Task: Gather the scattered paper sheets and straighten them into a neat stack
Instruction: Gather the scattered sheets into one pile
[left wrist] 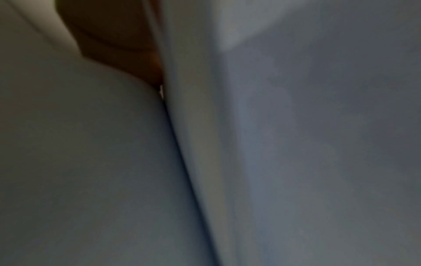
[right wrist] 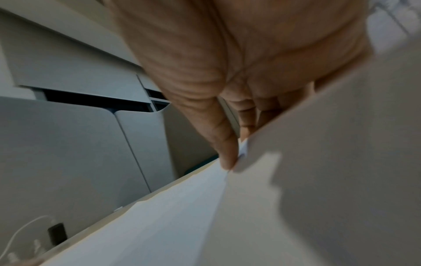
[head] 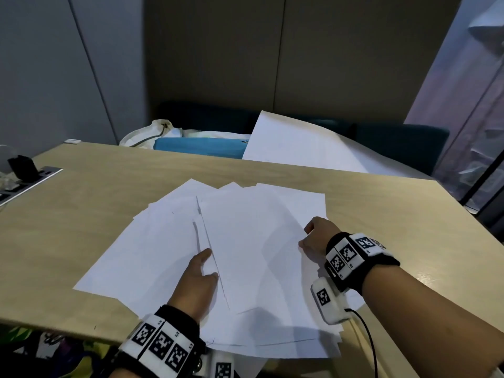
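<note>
Several white paper sheets (head: pixel 245 255) lie fanned and overlapping on a light wooden table (head: pixel 81 214), reaching over its near edge. My left hand (head: pixel 211 263) lies on the lower sheets, a straight finger and the thumb against the raised left edge of the top sheets. The left wrist view is blurred: only paper (left wrist: pixel 296 144) and a dark bit of finger (left wrist: pixel 114 45) show. My right hand (head: pixel 308 236) pinches the right edge of the top sheets. In the right wrist view its thumb (right wrist: pixel 225 158) sits on the paper (right wrist: pixel 170 216), with the fingers under it.
A socket panel (head: pixel 30 181) with a black plug (head: pixel 23 166) sits at the table's left edge. Behind the table are a large white sheet (head: pixel 300 148), a blue flat thing (head: pixel 201 148), a white bag (head: pixel 152 133) and a dark teal seat (head: pixel 395 143).
</note>
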Demonstrator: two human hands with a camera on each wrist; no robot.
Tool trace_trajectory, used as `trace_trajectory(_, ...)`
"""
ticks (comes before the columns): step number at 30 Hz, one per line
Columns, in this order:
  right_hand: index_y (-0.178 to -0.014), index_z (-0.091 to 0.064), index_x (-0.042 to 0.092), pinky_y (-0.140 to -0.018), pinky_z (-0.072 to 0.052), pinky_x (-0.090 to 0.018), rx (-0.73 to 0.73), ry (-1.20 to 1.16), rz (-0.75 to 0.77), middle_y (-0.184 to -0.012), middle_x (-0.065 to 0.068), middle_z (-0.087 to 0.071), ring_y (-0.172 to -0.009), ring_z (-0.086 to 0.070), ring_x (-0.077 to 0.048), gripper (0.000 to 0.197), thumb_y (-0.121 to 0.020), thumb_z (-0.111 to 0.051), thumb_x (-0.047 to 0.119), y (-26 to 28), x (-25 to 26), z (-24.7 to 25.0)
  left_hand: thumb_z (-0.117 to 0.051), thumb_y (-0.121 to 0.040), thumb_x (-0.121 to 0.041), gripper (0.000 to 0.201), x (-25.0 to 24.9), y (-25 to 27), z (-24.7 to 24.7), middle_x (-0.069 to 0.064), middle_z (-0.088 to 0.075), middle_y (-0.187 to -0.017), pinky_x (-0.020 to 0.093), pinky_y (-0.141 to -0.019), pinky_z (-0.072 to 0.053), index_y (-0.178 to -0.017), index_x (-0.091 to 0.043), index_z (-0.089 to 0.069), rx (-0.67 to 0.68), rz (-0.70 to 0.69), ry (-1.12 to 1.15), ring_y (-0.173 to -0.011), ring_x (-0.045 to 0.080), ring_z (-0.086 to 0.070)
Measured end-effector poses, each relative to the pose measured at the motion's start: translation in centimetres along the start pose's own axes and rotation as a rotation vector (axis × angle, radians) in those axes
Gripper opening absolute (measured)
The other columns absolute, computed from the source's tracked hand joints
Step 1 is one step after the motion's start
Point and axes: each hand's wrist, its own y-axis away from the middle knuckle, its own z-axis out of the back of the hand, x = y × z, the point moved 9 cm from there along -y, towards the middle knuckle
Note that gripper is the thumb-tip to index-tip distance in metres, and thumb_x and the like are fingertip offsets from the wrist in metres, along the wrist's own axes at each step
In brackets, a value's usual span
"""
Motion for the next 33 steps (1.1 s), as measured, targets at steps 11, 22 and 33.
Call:
trace_trajectory(11,-0.069,-0.050,0.009,-0.044,-0.039,-0.016,0.145,0.031,0.069,-0.043,0.001,-0.048,-0.042,-0.048,-0.014,0.022,-0.083,-0.068,0.009,3.1,-1.0,-0.5,-0.041,-0.099,-0.005,0.040,0.8,-0.6,-0.1,0.001,-0.053,-0.136,0.020,-0.096,-0.040,-0.138,-0.014,-0.045,-0.081,0.065,0.282,-0.119,0.019,-0.054)
trace_trajectory(22,-0.083,-0.057,0.008,-0.062,-0.044,-0.028,0.043,0.141,-0.033,-0.076,-0.007,-0.059,-0.071,-0.055,-0.023,0.031,-0.077,-0.077,0.031,0.9,-3.3,3.4,-0.059,-0.083,0.012,0.072,0.3,0.5,-0.9,-0.010,-0.056,-0.105,0.018,-0.062,-0.045,-0.144,-0.018,-0.034,0.028,0.026,0.137,-0.083,0.006,-0.059)
trace_trajectory(33,-0.119,-0.065,0.028,-0.075,-0.047,-0.027,0.003,0.195,-0.114,-0.122,0.000,-0.063,-0.096,-0.064,-0.025,0.043,-0.080,-0.069,0.044,-0.8,-5.8,3.7,-0.056,-0.087,0.010,0.080,-0.1,0.8,-1.4,-0.007,-0.051,-0.126,0.007,-0.053,-0.039,-0.151,-0.020,-0.018,0.072,0.024,0.114,-0.085,0.006,-0.054)
